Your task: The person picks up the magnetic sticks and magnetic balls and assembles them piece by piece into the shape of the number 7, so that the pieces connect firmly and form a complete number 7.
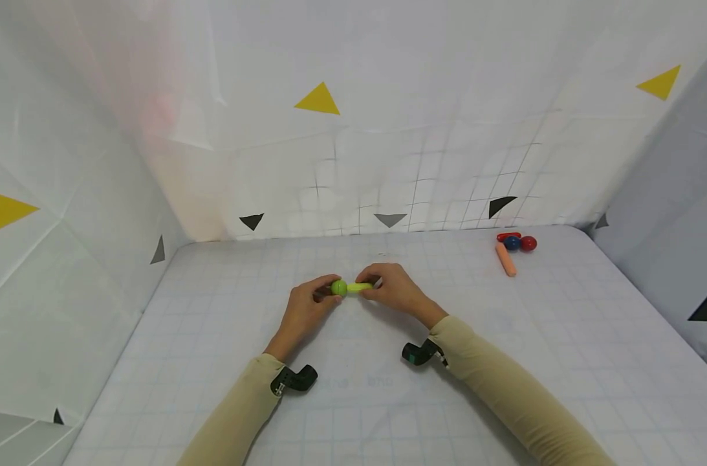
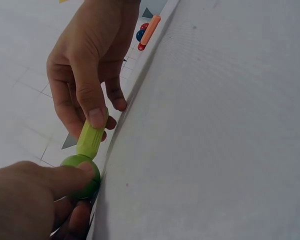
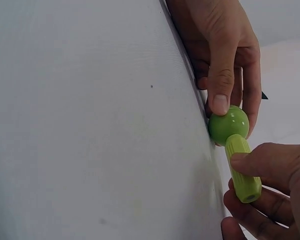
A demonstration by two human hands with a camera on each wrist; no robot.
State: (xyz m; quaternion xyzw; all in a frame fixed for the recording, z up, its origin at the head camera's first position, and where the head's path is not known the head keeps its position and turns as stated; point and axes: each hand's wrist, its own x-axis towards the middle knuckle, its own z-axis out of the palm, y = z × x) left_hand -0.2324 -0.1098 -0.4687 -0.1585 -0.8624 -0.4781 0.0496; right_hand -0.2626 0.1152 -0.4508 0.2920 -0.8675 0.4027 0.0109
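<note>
A green ball (image 1: 339, 288) is held in a narrow pinch by the left hand (image 1: 306, 307), and a ribbed yellow-green rod (image 1: 359, 287) is pinched just as narrowly by the right hand (image 1: 394, 288). In the head view the two pieces are seen end to end over the middle of the white table (image 1: 353, 427), the ball touched by the rod's near end; whether the tabletop is touched cannot be told. By the right wrist view alone a small dark hole is revealed in the rod's free end, while the left thumb is seen pressed on the ball. In the left wrist view the rod's lengthwise ridges are shown beneath the right thumb.

Both forearms, covered by tan sleeves (image 1: 504, 382), are reached forward and angled inward, with the fingertips turned toward each other. A black wrist camera (image 1: 295, 379) is worn at each cuff.

Toward the far right of the table, well apart from the hands, a blue ball (image 1: 511, 243) is set beside a red ball (image 1: 528, 244), with a red stick (image 1: 507, 235) behind and an orange rod (image 1: 506, 259) in front.
</note>
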